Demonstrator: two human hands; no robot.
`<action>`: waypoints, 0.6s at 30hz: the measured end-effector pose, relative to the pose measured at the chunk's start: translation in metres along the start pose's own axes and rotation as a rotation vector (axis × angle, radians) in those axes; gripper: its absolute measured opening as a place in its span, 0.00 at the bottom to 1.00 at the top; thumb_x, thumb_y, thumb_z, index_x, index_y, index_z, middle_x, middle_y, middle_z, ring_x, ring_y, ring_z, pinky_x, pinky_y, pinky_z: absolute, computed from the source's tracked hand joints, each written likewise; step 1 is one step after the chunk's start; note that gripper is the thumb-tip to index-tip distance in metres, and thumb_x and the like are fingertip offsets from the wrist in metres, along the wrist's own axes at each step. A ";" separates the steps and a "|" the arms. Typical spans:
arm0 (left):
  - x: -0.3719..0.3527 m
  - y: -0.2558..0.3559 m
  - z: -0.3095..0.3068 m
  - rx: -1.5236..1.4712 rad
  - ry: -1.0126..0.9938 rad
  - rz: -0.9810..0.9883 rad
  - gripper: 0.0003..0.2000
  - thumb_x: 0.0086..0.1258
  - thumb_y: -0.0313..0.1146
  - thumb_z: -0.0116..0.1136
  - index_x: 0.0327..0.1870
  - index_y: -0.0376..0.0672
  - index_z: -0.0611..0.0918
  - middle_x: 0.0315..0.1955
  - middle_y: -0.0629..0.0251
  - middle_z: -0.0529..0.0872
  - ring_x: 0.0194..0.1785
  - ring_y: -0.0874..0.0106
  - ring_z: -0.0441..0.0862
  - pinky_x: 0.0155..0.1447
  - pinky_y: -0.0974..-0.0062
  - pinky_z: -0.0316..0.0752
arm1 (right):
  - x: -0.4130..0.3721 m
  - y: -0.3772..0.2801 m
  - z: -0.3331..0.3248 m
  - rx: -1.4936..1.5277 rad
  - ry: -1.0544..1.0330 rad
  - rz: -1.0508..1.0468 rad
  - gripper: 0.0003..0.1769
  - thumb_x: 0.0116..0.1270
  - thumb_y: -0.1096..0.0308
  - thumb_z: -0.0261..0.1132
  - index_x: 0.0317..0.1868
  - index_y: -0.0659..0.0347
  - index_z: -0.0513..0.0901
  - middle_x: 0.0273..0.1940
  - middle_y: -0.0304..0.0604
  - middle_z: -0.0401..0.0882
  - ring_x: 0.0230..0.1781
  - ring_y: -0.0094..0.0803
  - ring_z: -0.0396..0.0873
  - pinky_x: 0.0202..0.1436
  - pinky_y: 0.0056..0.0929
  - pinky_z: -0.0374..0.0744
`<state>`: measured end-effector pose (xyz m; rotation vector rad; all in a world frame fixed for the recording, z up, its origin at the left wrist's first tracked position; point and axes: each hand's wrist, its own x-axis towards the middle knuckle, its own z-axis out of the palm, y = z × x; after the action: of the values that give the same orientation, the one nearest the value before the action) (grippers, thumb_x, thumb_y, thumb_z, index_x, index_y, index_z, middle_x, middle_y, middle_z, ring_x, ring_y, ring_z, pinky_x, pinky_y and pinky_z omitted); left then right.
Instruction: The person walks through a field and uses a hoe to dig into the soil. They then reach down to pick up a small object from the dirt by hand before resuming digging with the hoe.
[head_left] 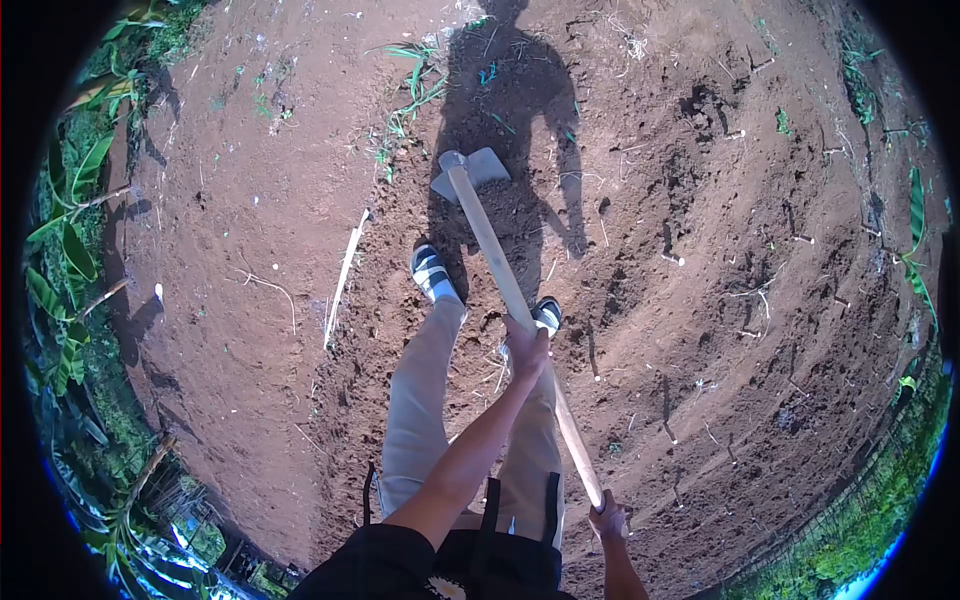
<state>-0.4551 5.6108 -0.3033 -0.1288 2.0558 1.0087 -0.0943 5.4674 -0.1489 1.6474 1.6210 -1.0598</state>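
A hoe with a long pale wooden handle [487, 240] slants across the middle of the view. Its broad grey metal blade [485, 168] is at the far end, close over the brown soil inside my shadow. My left hand [527, 348] is wrapped round the handle near its middle, in front of my thigh. Lower down, my right hand [610, 518] grips the butt end of the handle, out to the right of my leg. Both feet, in striped footwear [430, 268], stand on loose soil just behind the blade.
Smooth bare soil [240, 330] lies to the left, rough clods to the right. Several short sticks [673, 259] poke from the right-hand ground. A pale stick [346, 275] lies left of my feet. Grass tufts [415, 85] grow ahead; leafy plants [75, 250] line the left edge.
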 end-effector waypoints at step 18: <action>0.201 0.091 0.010 0.266 -0.108 0.125 0.35 0.65 0.34 0.59 0.61 0.27 0.48 0.35 0.45 0.81 0.26 0.64 0.84 0.22 0.68 0.80 | 0.227 -0.361 -0.124 -0.013 0.162 -0.367 0.19 0.56 0.68 0.63 0.48 0.61 0.70 0.33 0.64 0.80 0.33 0.58 0.82 0.34 0.48 0.81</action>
<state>-0.6177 5.7286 -0.3942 0.1904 2.0969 0.7885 -0.4480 5.7213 -0.2364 1.4929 2.0895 -1.1079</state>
